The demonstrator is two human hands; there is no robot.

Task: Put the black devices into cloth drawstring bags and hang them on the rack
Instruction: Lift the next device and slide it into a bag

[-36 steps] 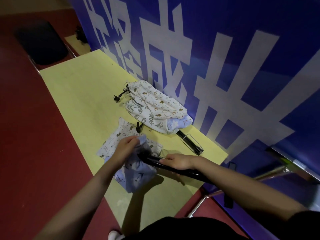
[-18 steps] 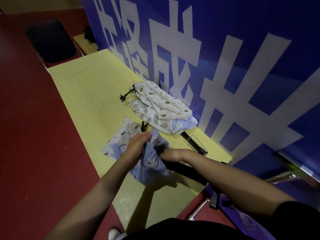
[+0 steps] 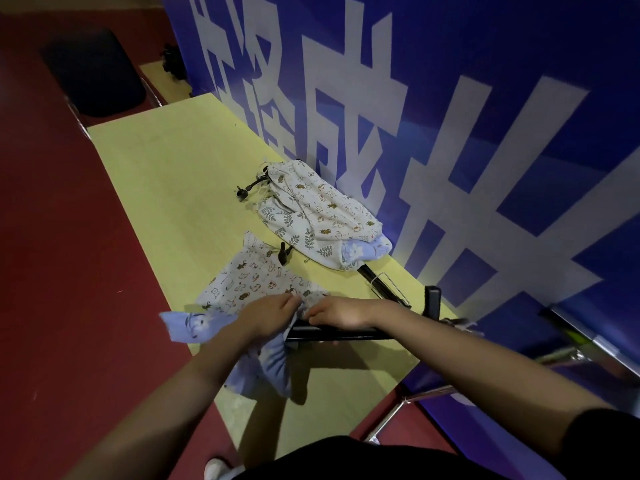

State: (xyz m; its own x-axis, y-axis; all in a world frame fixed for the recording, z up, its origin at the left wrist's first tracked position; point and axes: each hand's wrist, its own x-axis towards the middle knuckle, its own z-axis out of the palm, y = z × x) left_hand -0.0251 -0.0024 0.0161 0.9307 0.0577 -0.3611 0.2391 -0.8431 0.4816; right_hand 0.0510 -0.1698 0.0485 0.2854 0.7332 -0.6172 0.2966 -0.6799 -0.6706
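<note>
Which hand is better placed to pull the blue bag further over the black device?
Left, probably. The left hand already pinches the blue bag at its mouth, while the right hand steadies the black device.

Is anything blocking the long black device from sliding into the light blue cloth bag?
Nothing visible does. The left hand holds the light blue cloth bag at the long black device, which the right hand grips.

Both arms reach forward, bare. Left hand (image 3: 268,315) and right hand (image 3: 337,311) almost meet, fingers curled down, pinching shut.
</note>
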